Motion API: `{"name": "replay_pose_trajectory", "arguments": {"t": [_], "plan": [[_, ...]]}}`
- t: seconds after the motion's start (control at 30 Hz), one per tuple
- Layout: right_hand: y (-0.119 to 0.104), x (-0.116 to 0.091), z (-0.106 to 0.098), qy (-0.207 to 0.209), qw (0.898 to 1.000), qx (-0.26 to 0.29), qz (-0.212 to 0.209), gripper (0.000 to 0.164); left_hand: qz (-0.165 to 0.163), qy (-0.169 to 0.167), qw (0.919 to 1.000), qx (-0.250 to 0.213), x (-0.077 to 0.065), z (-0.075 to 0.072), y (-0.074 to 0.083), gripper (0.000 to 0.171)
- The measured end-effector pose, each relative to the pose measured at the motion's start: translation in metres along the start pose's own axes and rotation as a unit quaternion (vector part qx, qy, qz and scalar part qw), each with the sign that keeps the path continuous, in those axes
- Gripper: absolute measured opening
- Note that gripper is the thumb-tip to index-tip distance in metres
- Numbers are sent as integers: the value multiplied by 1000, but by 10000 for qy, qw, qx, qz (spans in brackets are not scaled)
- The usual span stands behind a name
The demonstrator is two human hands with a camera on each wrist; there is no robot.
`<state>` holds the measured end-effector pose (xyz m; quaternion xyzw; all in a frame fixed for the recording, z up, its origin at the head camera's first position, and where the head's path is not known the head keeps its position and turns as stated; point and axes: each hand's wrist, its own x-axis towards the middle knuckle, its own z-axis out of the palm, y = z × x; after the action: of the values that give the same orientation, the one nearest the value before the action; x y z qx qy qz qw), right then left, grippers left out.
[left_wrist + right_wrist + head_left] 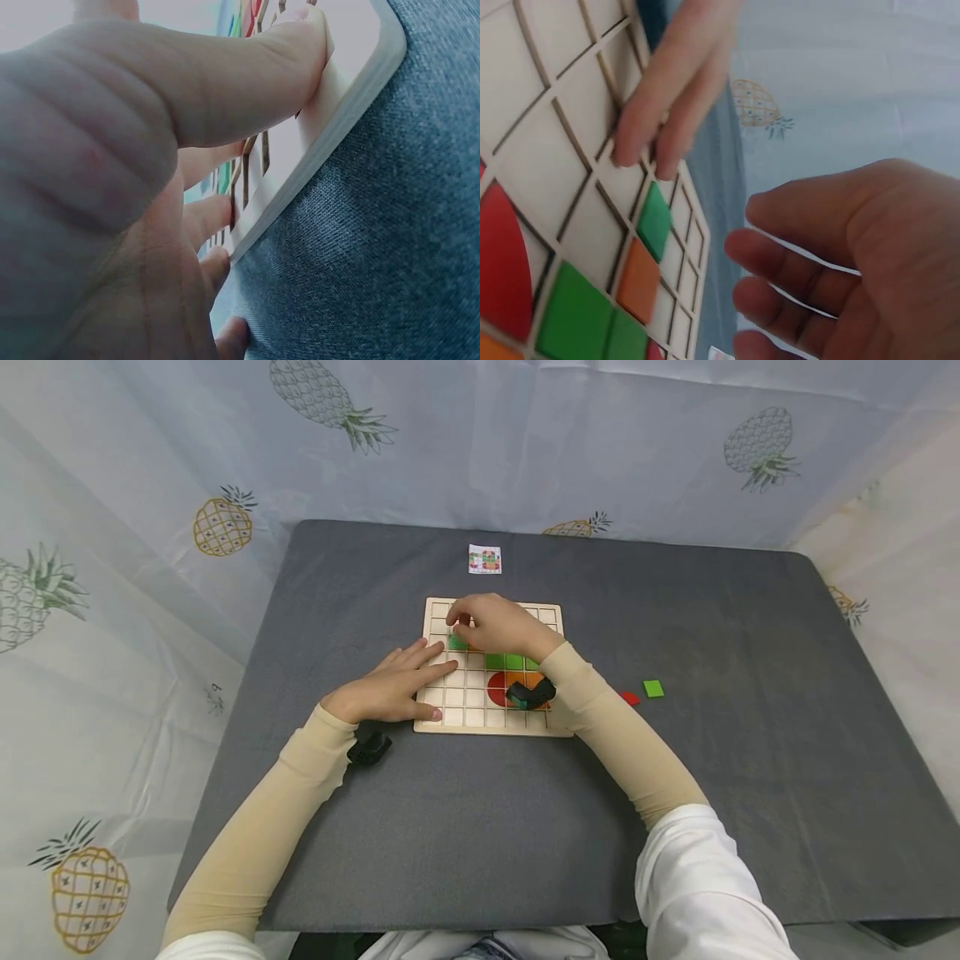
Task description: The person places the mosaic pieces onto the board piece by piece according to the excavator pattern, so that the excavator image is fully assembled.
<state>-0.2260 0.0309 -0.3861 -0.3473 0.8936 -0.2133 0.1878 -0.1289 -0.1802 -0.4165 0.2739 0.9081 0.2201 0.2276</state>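
Observation:
A wooden grid board (453,720) lies on the table with coloured pieces in its cells. My left hand (393,683) rests flat on its left edge, fingers spread, thumb (247,82) on the front corner. Over the board's upper left part hovers my right hand (498,625), fingers loosely bent and nothing showing between them. Below it sit a dark green square (654,221) and an orange square (639,281), side by side. Lighter green squares (574,315) and a rounded red piece (504,262) are in other cells. My right forearm covers the board's right side.
A small printed card (484,559) with a coloured pattern lies beyond the board. To the right, a bright green square (653,688) and a red piece (629,697) lie loose on the grey tablecloth (750,710). A pineapple-print curtain (645,452) hangs behind the table.

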Motion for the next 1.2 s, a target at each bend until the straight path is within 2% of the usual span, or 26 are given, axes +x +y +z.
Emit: {"name": "replay_pose_trajectory", "arguments": {"t": [0.13, 0.23, 0.47, 0.63, 0.8, 0.9, 0.93, 0.97, 1.0, 1.03, 1.07, 1.13, 1.2], "plan": [[4, -23, -14, 202, 9984, 508, -121, 29, -36, -23, 10000, -50, -1, 0, 0, 78], [10, -43, -24, 347, 9975, 620, -57, 29, -87, -34, 9999, -65, -1, 0, 1, 79], [30, -93, -42, 593, 9964, 450, 397, 27, -89, -32, 9999, -72, 0, 3, 2, 80], [43, -122, -48, 744, 9927, 433, 844, 25, 18, -97, 9997, -231, 1, 2, -4, 81], [61, -148, -49, 847, 9870, 514, 1267, 28, 167, -166, 9981, -572, 2, -3, -18, 81], [71, -165, -48, 955, 9819, 618, 1515, 31, 142, 115, 9908, -1344, 5, -5, -29, 75], [75, -171, -47, 1002, 9797, 660, 1606, 32, 77, 262, 9846, -1729, 6, -6, -32, 72], [78, -177, -46, 1055, 9776, 669, 1693, 33, 46, 421, 9750, -2182, 7, -6, -36, 69], [81, -182, -45, 1099, 9758, 693, 1759, 34, 18, 584, 9621, -2663, 8, -6, -39, 67], [84, -188, -44, 1133, 9741, 708, 1823, 34, 7, 735, 9459, -3160, 9, -6, -43, 65], [88, -193, -42, 1158, 9729, 719, 1869, 35, -24, 843, 9277, -3637, 9, -6, -46, 65], [93, -201, -39, 1180, 9716, 721, 1920, 34, 55, 968, 8813, -4625, 10, -4, -53, 64], [97, -208, -36, 1150, 9719, 674, 1938, 33, 202, 977, 8271, -5532, 10, -3, -59, 65]]}}
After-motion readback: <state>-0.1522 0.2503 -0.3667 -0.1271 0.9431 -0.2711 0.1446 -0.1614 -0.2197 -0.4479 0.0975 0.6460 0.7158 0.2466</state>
